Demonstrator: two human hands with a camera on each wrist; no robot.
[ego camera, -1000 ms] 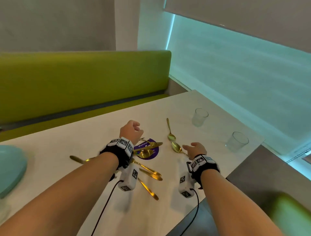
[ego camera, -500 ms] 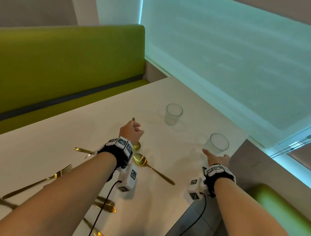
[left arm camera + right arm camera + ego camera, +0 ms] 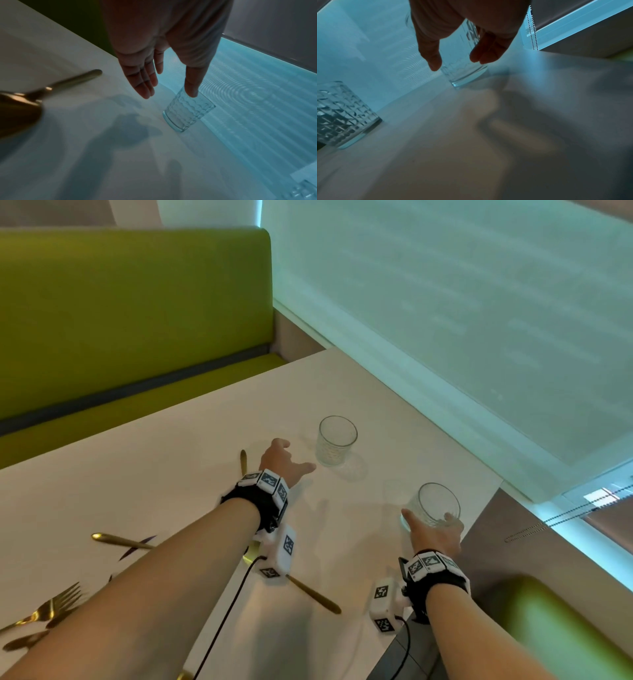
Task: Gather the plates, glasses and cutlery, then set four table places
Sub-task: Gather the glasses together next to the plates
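Two clear ribbed glasses stand near the white table's (image 3: 171, 474) right end. My right hand (image 3: 428, 517) grips the near glass (image 3: 436, 501), thumb on its left and fingers on its right; in the right wrist view the hand (image 3: 455, 62) holds that glass (image 3: 464, 73) with its base at the table. My left hand (image 3: 298, 455) is open, thumb spread, just short of the far glass (image 3: 337, 441). The left wrist view shows the hand (image 3: 169, 94) with straight fingers above that glass (image 3: 187, 115). Gold spoons (image 3: 315, 597) and a fork (image 3: 51, 611) lie on the table's left part.
A green bench (image 3: 120, 320) runs along the table's far side. A window blind (image 3: 479, 302) closes off the right. The table's right edge (image 3: 479, 508) lies just beyond the near glass. A green seat (image 3: 565, 628) sits below it. Another gold spoon handle (image 3: 243, 460) lies beside my left wrist.
The view has swung right, away from the cutlery. My left hand moved from the spoons toward the far glass and opened. My right hand reached the near glass and closed round it.
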